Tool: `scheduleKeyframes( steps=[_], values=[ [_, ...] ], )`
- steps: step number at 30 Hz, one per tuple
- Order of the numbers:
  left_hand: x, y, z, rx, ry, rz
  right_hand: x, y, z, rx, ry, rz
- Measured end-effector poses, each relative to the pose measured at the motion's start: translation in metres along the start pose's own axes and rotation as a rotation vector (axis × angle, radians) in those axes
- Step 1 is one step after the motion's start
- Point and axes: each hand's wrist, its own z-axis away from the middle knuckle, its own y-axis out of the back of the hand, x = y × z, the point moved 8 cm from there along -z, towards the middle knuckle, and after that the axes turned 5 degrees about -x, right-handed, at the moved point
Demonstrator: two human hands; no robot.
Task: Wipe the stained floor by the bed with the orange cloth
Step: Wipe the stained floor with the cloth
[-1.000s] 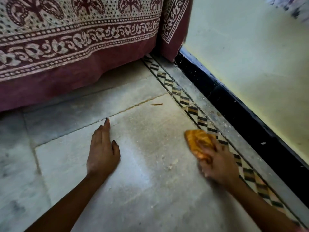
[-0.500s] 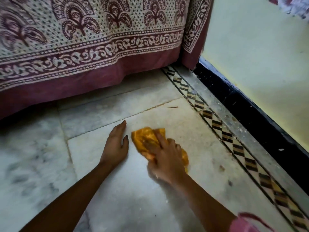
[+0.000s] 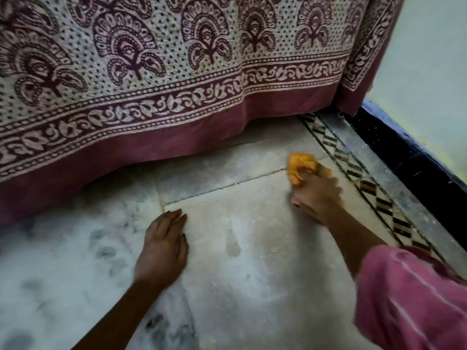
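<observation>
The orange cloth [image 3: 299, 166] is bunched under my right hand [image 3: 316, 195], which presses it onto the pale marble floor [image 3: 252, 261] near the tile seam, close to the patterned border strip. My fingers cover most of the cloth; only its far end shows. My left hand [image 3: 164, 246] lies flat on the floor to the left, fingers together and holding nothing. The floor looks dusty and smeared, with a darker mark between my hands. The bed's maroon and cream printed cover [image 3: 177, 84] hangs down to the floor just beyond the cloth.
A black and cream patterned tile border [image 3: 364, 183] runs diagonally on the right. Past it are a dark skirting [image 3: 414, 157] and a pale wall [image 3: 429, 72]. My pink sleeve [image 3: 409, 299] fills the lower right. A dark gap shows under the bed cover.
My right hand has carried the cloth from beside my left hand out to the right and farther toward the bed. The left hand stays planted. The view has shifted closer to the bed.
</observation>
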Motion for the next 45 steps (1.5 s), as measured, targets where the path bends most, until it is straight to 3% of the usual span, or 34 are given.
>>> scheduleKeyframes(
  steps=[3, 5, 7, 10, 12, 15, 18, 20, 22, 25, 30, 32, 35, 37, 40, 42, 45],
  values=[
    [-0.001, 0.002, 0.001, 0.027, 0.012, 0.003, -0.119, -0.015, 0.020, 0.019, 0.236, 0.029],
    [-0.004, 0.003, 0.001, 0.042, 0.049, -0.014, -0.161, -0.035, 0.054, 0.024, 0.401, 0.048],
    [-0.010, 0.005, 0.001, 0.062, 0.121, -0.057, -0.159, -0.050, 0.091, 0.012, 0.567, 0.057],
    [-0.017, 0.006, 0.003, 0.069, 0.202, -0.072, -0.100, -0.056, 0.138, -0.013, 0.740, 0.008],
    [-0.016, 0.006, 0.004, 0.072, 0.207, -0.080, -0.047, -0.047, 0.137, 0.029, 0.714, 0.014],
    [-0.014, 0.005, 0.002, 0.071, 0.207, -0.088, -0.002, -0.026, 0.083, 0.068, 0.434, 0.081],
    [-0.015, 0.004, 0.000, 0.079, 0.215, -0.104, -0.031, -0.009, 0.010, 0.074, 0.178, 0.104],
    [-0.015, 0.003, 0.000, 0.081, 0.208, -0.102, -0.086, -0.008, -0.019, 0.063, 0.119, 0.068],
    [-0.015, 0.004, 0.000, 0.099, 0.197, -0.091, -0.149, -0.021, -0.021, 0.004, 0.167, 0.006],
    [-0.019, 0.010, 0.002, 0.165, 0.226, -0.048, -0.221, -0.051, 0.035, -0.066, 0.502, 0.024],
    [-0.031, 0.016, 0.007, 0.226, 0.344, 0.003, -0.159, -0.053, 0.127, -0.017, 0.891, 0.063],
    [-0.030, 0.015, 0.005, 0.221, 0.339, 0.004, -0.108, -0.043, 0.113, 0.056, 0.868, 0.093],
    [-0.028, 0.015, 0.003, 0.214, 0.311, 0.005, -0.070, -0.021, 0.048, 0.077, 0.496, 0.083],
    [-0.025, 0.015, 0.001, 0.210, 0.281, -0.003, -0.090, -0.015, 0.005, 0.106, 0.304, 0.085],
    [-0.023, 0.013, 0.001, 0.196, 0.269, 0.026, -0.163, -0.027, -0.019, 0.036, 0.211, 0.061],
    [-0.026, 0.013, 0.002, 0.208, 0.268, 0.056, -0.215, -0.050, 0.003, -0.065, 0.298, 0.043],
    [-0.026, 0.017, 0.003, 0.245, 0.283, 0.085, -0.243, -0.055, 0.077, -0.039, 0.651, 0.049]
  ],
)
